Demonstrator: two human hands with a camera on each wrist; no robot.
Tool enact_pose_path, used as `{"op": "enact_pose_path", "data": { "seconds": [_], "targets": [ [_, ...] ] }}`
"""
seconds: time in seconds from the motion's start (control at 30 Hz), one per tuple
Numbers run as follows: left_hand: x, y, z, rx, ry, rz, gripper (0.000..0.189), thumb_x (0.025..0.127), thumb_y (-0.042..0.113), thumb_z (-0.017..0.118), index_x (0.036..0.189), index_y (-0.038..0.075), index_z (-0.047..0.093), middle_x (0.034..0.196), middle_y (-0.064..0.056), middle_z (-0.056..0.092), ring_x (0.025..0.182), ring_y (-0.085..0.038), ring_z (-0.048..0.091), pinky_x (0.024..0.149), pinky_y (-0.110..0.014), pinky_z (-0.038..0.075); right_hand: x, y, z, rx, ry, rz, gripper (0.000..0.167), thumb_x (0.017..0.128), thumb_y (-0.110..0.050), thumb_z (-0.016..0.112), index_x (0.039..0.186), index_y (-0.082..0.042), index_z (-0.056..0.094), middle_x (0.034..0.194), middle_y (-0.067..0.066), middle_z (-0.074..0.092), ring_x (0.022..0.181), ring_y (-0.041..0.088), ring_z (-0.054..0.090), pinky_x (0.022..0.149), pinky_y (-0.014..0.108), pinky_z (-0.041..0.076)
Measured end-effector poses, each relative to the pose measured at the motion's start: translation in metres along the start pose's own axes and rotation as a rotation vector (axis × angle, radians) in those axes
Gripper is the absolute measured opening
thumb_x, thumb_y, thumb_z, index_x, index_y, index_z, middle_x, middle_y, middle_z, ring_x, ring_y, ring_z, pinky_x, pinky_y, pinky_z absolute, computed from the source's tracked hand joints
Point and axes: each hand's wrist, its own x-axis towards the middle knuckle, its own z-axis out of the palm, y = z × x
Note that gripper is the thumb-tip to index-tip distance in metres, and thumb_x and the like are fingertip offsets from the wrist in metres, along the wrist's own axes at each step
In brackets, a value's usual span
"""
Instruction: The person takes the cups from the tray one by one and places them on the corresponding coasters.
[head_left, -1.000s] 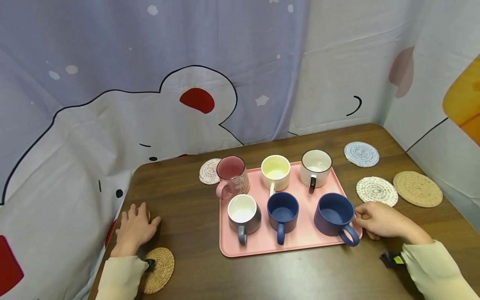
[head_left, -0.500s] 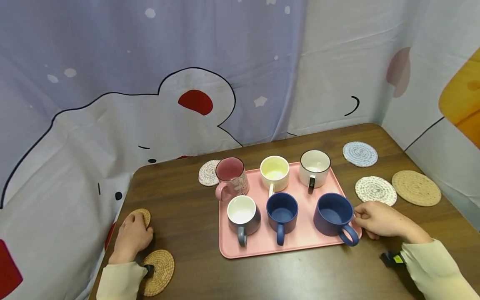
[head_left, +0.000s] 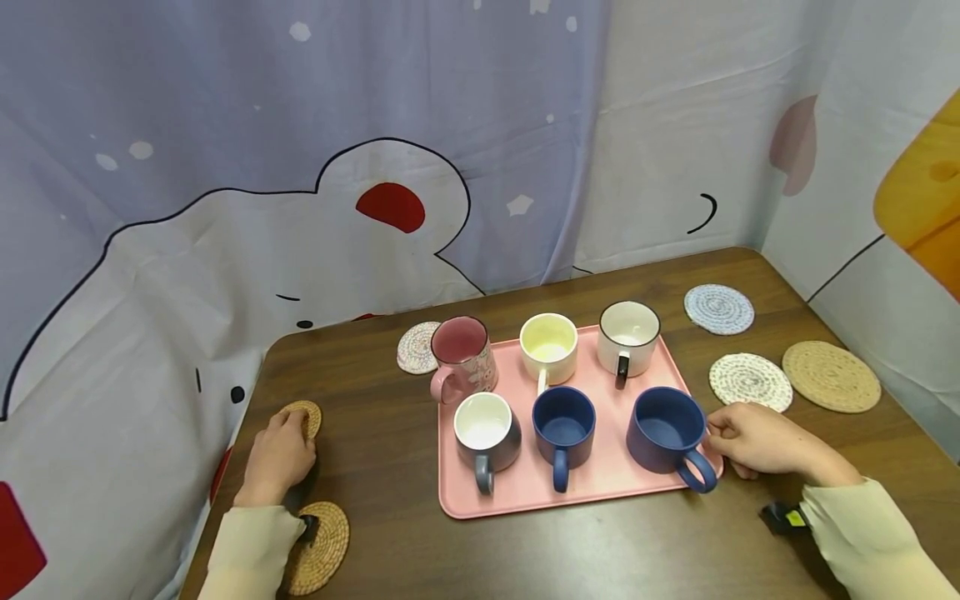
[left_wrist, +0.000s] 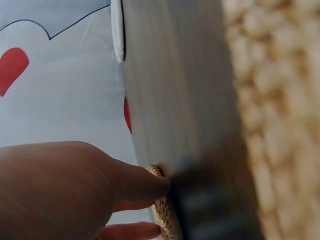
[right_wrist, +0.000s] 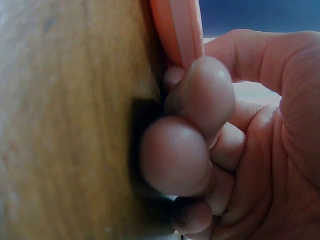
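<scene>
At the left of the table, my left hand (head_left: 279, 454) pinches a small round woven coaster (head_left: 312, 417). In the left wrist view the thumb and fingers meet at the edge of that coaster (left_wrist: 166, 220). My right hand (head_left: 765, 437) grips the right front corner of a pink tray (head_left: 525, 500), beside a large navy mug (head_left: 663, 437). The right wrist view has curled fingers at the rim of the tray (right_wrist: 182, 30). On the tray stand a smaller navy mug (head_left: 564, 429), a grey mug (head_left: 491, 442), a pink mug (head_left: 467, 362), a cream mug (head_left: 550, 346) and a white mug (head_left: 630, 337).
A larger woven coaster (head_left: 324, 546) lies by my left wrist. A speckled coaster (head_left: 414, 350) is partly behind the pink mug. To the tray's right lie a pale blue coaster (head_left: 718, 309), a white coaster (head_left: 750, 382) and a tan coaster (head_left: 832, 377). A curtain hangs behind the table.
My left hand came down from spread fingers onto the small woven coaster, pinched it and shifted it a little to the right. The right hand stays at the tray corner.
</scene>
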Motion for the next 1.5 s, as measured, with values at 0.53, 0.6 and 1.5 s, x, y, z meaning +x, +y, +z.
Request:
{"op": "enact_pose_path", "data": {
  "seconds": [0.53, 0.6, 1.5],
  "targets": [
    [0.046, 0.036, 0.008, 0.011, 0.035, 0.093, 0.046, 0.094, 0.01, 0.065, 0.136, -0.007, 0.057, 0.144, -0.036, 0.051, 0.112, -0.062, 0.058, 0.101, -0.067, 0.046, 0.0, -0.002, 0.0, 0.006, 0.003, -0.002, 0.028, 0.1, -0.019, 0.063, 0.073, -0.018, 0.059, 0.047, -0.014, 0.053, 0.039, 0.001, 0.051, 0.045, 0.023, 0.039],
    [0.051, 0.039, 0.008, 0.008, 0.028, 0.101, 0.047, 0.094, 0.011, 0.064, 0.137, -0.007, 0.056, 0.145, -0.036, 0.05, 0.114, -0.062, 0.057, 0.102, -0.067, 0.045, -0.001, -0.002, 0.0, 0.008, 0.003, -0.001, 0.028, 0.1, -0.019, 0.063, 0.073, -0.018, 0.06, 0.047, -0.014, 0.053, 0.04, 0.001, 0.051, 0.045, 0.023, 0.039],
    [0.104, 0.064, 0.009, 0.025, -0.041, 0.095, 0.055, 0.095, 0.012, 0.059, 0.146, -0.005, 0.048, 0.153, -0.036, 0.042, 0.125, -0.061, 0.052, 0.11, -0.066, 0.041, 0.0, 0.002, 0.0, -0.011, 0.022, -0.032, 0.029, 0.101, -0.02, 0.062, 0.073, -0.02, 0.058, 0.045, -0.016, 0.051, 0.038, -0.001, 0.05, 0.047, 0.021, 0.038]
  ]
}}
